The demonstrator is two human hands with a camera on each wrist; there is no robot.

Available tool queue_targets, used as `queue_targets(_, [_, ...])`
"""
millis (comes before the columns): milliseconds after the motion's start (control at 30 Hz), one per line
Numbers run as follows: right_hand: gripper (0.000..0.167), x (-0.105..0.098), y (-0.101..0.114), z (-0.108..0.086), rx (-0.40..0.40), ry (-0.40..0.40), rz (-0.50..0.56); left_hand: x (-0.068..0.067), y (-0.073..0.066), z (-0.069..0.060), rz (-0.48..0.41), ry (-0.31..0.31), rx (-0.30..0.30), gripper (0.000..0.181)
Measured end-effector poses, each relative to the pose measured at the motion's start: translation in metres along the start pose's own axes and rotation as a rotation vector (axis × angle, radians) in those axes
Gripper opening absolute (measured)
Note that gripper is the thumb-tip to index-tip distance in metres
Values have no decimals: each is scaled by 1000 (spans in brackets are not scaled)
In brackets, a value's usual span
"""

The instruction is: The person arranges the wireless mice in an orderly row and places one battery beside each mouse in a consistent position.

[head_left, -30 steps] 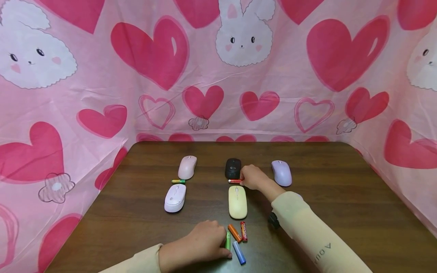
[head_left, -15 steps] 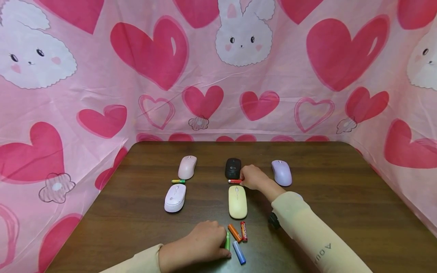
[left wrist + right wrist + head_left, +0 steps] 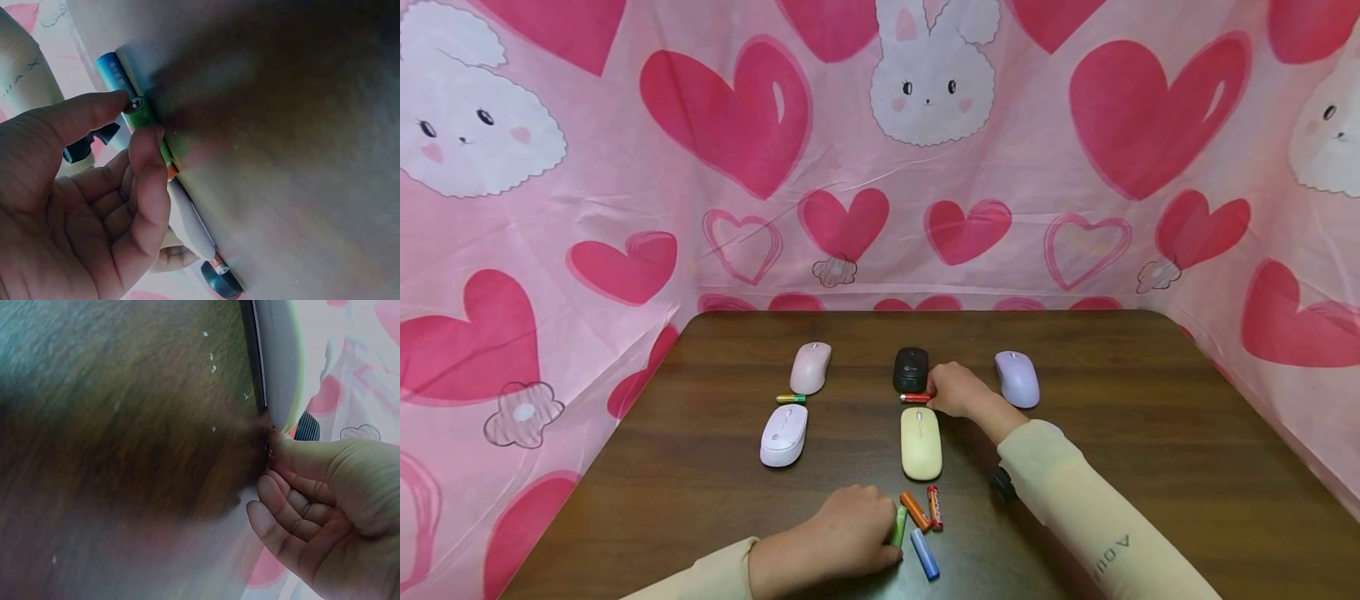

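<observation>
Left grip [image 3: 855, 529] nearly closed: we're pinching the green battery [image 3: 900, 527] near the table's [image 3: 700, 450] front edge. Right grip [image 3: 958, 390]: pinching a red battery [image 3: 914, 398] toward the back edge. We should be squeezing lightly.

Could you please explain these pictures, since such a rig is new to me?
These are a person's two bare hands, not a machine. The wide picture is taken from the head; the close ones, from each wrist. On the brown wooden table lie five rounded plastic computer mice: pale pink, white, black, yellow and purple. The left hand pinches a green cylindrical battery beside an orange battery, a blue battery and a red one. The right hand holds a second red battery near the black mouse.
</observation>
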State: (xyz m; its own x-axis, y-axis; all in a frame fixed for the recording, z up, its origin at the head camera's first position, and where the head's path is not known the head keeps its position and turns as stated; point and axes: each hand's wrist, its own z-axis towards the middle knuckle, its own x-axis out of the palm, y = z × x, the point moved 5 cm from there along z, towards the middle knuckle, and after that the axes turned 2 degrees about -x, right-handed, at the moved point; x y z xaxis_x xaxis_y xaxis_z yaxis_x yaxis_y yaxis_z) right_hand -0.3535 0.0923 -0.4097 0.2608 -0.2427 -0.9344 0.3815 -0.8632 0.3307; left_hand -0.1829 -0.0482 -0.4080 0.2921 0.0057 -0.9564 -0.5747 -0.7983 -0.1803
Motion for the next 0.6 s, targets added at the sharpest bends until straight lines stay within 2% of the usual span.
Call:
queue_targets(167, [10, -2, -2, -2, 10, 14, 15, 1, 1, 1, -17, 12, -4, 43])
queue_targets(300, [12, -8, -4, -5, 22, 18, 36, 1, 1, 1, -19, -2, -8, 41])
queue_targets(600, [20, -27, -3, -17, 22, -19, 25, 0, 2, 0, -13, -16, -39, 37])
